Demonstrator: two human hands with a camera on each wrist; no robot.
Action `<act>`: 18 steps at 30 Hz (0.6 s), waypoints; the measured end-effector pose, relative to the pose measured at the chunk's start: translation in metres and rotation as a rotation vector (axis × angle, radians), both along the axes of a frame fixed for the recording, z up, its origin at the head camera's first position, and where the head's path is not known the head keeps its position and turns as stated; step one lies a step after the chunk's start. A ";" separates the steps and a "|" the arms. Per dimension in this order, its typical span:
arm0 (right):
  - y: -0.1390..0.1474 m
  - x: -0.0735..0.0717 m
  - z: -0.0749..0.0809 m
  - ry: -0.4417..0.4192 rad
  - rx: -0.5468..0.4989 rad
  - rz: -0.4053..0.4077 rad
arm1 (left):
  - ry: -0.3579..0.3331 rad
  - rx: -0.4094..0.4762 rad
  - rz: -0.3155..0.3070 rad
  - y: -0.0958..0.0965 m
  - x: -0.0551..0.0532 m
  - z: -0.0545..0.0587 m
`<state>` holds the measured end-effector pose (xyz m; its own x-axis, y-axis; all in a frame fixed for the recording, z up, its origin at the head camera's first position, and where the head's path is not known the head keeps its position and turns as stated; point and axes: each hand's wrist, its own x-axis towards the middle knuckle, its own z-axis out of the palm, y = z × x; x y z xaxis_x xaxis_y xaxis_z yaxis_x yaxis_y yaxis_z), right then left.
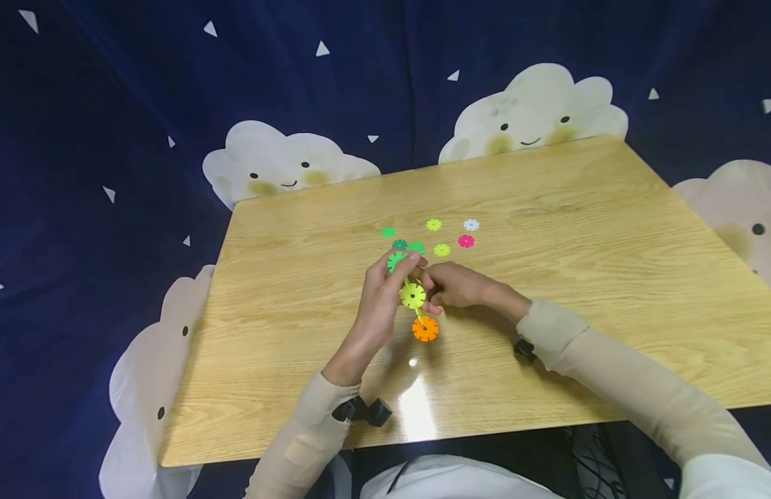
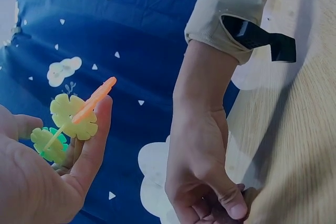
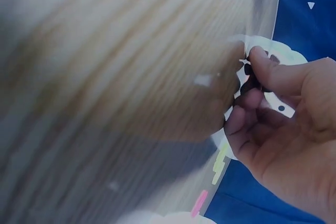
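My left hand point(image 1: 377, 298) holds a chain of notched plastic discs joined at their slots. A green disc point(image 1: 395, 261) sits at the finger end, a yellow disc point(image 1: 413, 296) in the middle, and an orange disc point(image 1: 425, 329) at the near end. In the left wrist view the orange disc point(image 2: 94, 100) stands crosswise in the yellow one point(image 2: 65, 109). Just right of the chain, my right hand point(image 1: 461, 284) has its fingers curled, thumb against fingertips. The right wrist view shows a small black piece point(image 3: 251, 80) pinched there, mostly hidden by the fingers.
Loose discs lie on the wooden table point(image 1: 285, 277) beyond the hands: several green and yellow ones, a white disc point(image 1: 471, 224) and a pink disc point(image 1: 466, 241). A dark blue curtain point(image 1: 360, 83) with clouds hangs behind the table. Each wrist wears a black camera point(image 1: 379, 412).
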<state>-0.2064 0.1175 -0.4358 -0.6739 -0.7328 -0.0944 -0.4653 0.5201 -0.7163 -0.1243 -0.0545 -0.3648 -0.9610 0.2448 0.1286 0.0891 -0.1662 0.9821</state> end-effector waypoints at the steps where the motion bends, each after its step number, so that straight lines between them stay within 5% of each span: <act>1: 0.001 0.001 0.000 -0.009 -0.007 -0.003 | 0.003 -0.006 0.002 0.000 0.000 0.000; 6: 0.004 0.005 0.001 -0.078 -0.107 0.036 | 0.005 -0.013 0.002 -0.001 0.000 0.001; 12: 0.003 0.012 0.011 0.015 -0.158 0.044 | 0.022 -0.065 0.037 -0.001 -0.002 0.001; 18: 0.008 0.018 0.032 0.025 -0.262 -0.049 | 0.018 0.012 -0.002 0.000 -0.002 0.001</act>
